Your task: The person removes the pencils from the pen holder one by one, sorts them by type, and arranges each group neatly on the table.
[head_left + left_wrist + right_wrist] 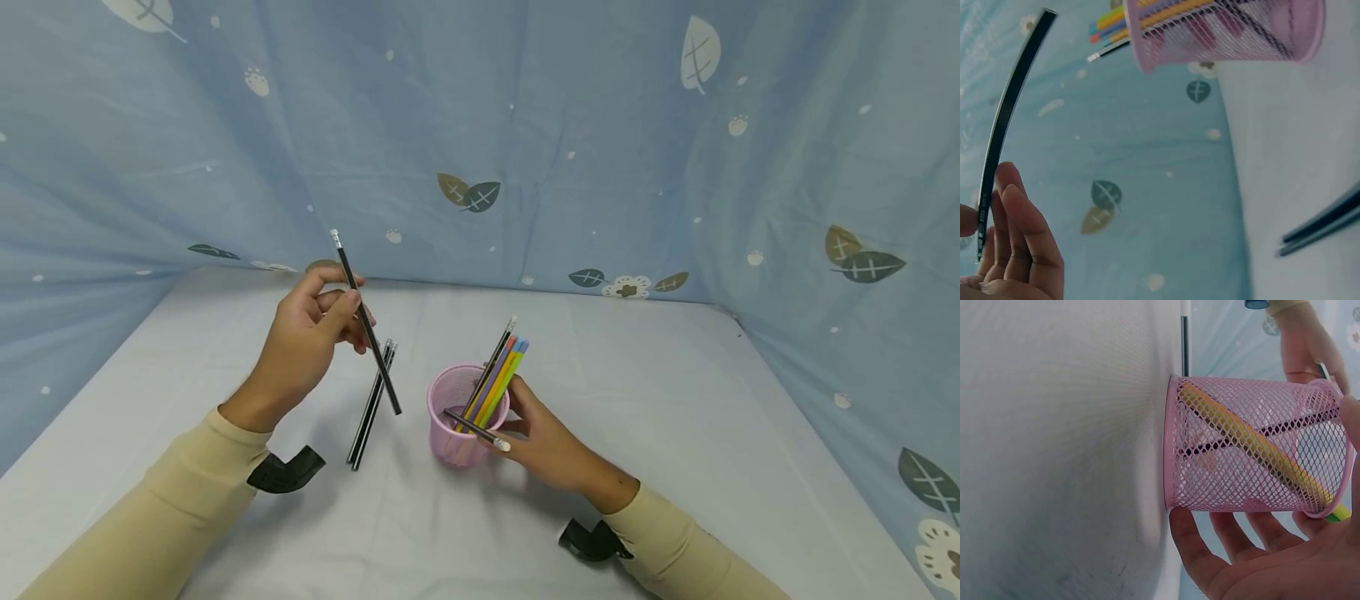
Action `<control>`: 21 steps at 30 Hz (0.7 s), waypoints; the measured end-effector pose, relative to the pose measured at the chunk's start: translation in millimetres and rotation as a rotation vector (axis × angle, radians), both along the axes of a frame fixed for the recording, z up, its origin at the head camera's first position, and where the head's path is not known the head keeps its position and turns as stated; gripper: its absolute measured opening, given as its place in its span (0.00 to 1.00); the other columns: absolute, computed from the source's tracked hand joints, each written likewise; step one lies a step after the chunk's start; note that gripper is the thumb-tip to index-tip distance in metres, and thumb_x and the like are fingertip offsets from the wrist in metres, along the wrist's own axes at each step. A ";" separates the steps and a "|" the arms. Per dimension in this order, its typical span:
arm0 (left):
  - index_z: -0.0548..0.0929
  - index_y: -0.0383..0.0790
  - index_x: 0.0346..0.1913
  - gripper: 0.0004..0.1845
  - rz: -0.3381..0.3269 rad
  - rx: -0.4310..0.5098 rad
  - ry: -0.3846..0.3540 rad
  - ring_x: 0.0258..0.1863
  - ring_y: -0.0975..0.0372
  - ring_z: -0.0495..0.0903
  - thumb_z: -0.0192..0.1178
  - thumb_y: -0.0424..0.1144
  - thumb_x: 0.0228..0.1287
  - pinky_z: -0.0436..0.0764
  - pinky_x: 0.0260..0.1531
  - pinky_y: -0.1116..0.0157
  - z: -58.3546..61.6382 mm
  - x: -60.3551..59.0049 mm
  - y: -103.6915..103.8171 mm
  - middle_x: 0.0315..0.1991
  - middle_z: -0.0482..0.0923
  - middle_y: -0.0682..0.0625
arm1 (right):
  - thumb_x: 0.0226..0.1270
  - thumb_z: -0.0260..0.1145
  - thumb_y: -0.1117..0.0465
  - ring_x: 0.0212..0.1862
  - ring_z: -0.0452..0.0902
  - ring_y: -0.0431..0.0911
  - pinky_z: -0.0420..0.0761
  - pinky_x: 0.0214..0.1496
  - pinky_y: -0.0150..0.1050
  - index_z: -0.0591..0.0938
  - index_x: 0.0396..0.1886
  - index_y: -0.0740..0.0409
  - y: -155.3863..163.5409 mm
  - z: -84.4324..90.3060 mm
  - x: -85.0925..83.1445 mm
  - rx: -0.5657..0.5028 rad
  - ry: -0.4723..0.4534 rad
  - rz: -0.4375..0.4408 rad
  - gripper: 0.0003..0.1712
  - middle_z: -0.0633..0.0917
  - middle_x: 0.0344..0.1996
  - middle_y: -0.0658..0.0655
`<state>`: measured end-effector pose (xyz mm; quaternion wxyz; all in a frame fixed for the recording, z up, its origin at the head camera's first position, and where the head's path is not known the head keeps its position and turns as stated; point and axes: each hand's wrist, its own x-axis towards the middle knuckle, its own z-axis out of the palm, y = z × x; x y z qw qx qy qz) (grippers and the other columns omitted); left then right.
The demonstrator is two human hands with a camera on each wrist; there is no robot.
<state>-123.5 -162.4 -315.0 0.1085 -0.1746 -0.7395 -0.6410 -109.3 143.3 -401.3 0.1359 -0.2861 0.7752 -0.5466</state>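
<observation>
My left hand (307, 333) pinches a black pencil (346, 267) between thumb and fingers, raised above the table with its white-tipped end up. Beneath it, two black pencils (362, 425) lie side by side on the cloth. A pink mesh pencil cup (441, 442) stands upright, and my right hand (551, 446) holds its right side, fingers curled around the back. Inside lean several coloured pencils (501, 379) and a black one. Another black pencil (468, 423) slants across the opening, its white end over the rim by my right thumb.
White cloth (652, 375) covers the table. A blue curtain (600, 217) with leaf prints hangs along its back and sides. Each wrist carries a black strap mount, the left mount (285, 471) close over the cloth.
</observation>
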 end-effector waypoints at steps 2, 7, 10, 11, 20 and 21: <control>0.70 0.40 0.62 0.15 0.006 -0.024 -0.062 0.25 0.59 0.81 0.50 0.42 0.79 0.84 0.30 0.65 -3.6 -2.5 -4.2 0.31 0.82 0.51 | 0.69 0.68 0.58 0.71 0.66 0.50 0.75 0.66 0.52 0.52 0.78 0.43 -0.7 0.2 -0.4 0.000 -0.009 -0.005 0.46 0.64 0.72 0.52; 0.66 0.43 0.68 0.22 0.004 -0.102 -0.177 0.27 0.58 0.83 0.52 0.46 0.78 0.86 0.28 0.61 -13.6 -10.1 -12.8 0.30 0.80 0.52 | 0.69 0.68 0.58 0.72 0.65 0.50 0.75 0.66 0.51 0.51 0.79 0.44 -1.3 0.5 -0.6 0.007 -0.015 -0.011 0.47 0.64 0.73 0.52; 0.66 0.43 0.69 0.23 0.005 -0.120 -0.212 0.27 0.58 0.84 0.53 0.46 0.77 0.86 0.28 0.59 -20.2 -16.4 -16.7 0.30 0.80 0.53 | 0.69 0.68 0.57 0.73 0.64 0.50 0.75 0.66 0.52 0.50 0.79 0.44 -1.1 1.2 -0.1 0.011 -0.006 -0.015 0.47 0.63 0.74 0.52; 0.66 0.43 0.69 0.24 0.011 -0.133 -0.225 0.27 0.58 0.84 0.53 0.47 0.77 0.86 0.28 0.59 -22.5 -18.7 -18.2 0.31 0.80 0.53 | 0.69 0.68 0.57 0.73 0.64 0.50 0.75 0.66 0.52 0.50 0.79 0.43 -1.2 1.5 -0.1 0.013 -0.005 -0.019 0.48 0.63 0.74 0.51; 0.59 0.42 0.75 0.28 0.036 -0.290 -0.365 0.30 0.60 0.84 0.49 0.46 0.79 0.86 0.26 0.59 -39.4 -33.6 -31.0 0.45 0.82 0.37 | 0.69 0.68 0.57 0.71 0.66 0.49 0.75 0.66 0.51 0.51 0.79 0.40 -3.3 2.2 -0.2 0.023 -0.018 -0.023 0.47 0.65 0.72 0.51; 0.59 0.42 0.75 0.28 0.031 -0.301 -0.373 0.30 0.60 0.84 0.49 0.45 0.79 0.86 0.26 0.59 -40.6 -34.7 -31.7 0.47 0.81 0.35 | 0.69 0.68 0.57 0.71 0.66 0.49 0.75 0.66 0.51 0.51 0.78 0.40 -3.5 2.1 -0.3 0.021 -0.015 -0.022 0.47 0.65 0.72 0.51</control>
